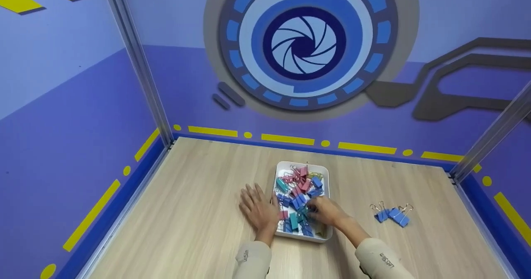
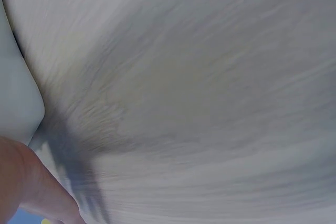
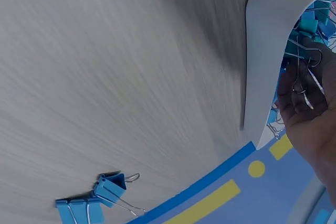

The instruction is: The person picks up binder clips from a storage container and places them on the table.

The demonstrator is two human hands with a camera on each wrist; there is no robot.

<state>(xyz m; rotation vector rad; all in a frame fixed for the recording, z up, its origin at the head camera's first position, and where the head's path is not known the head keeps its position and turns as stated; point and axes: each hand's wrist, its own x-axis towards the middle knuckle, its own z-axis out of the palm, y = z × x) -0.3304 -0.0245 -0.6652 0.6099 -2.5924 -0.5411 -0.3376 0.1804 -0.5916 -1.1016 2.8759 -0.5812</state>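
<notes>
A white tray (image 1: 330, 179) holds a heap of binder clips in blue, teal, red and yellow. My left hand (image 1: 259, 210) lies with its fingers spread at the tray's left side, the thumb at the rim; only part of this hand (image 2: 37, 187) shows in the left wrist view. Inside the tray, at its right side, my right hand (image 1: 325, 210) has its fingers bent among the clips. In the right wrist view, a teal binder clip (image 3: 296, 49) is at the fingertips of that hand (image 3: 310, 108), its wire handles lying toward the palm. The fingertips are partly hidden.
Two blue binder clips (image 1: 399, 217) lie side by side on the wooden table (image 1: 199, 212), right of the tray. Blue and purple panels (image 1: 178, 84) stand behind and at both sides, with metal posts (image 1: 141, 63) at the corners.
</notes>
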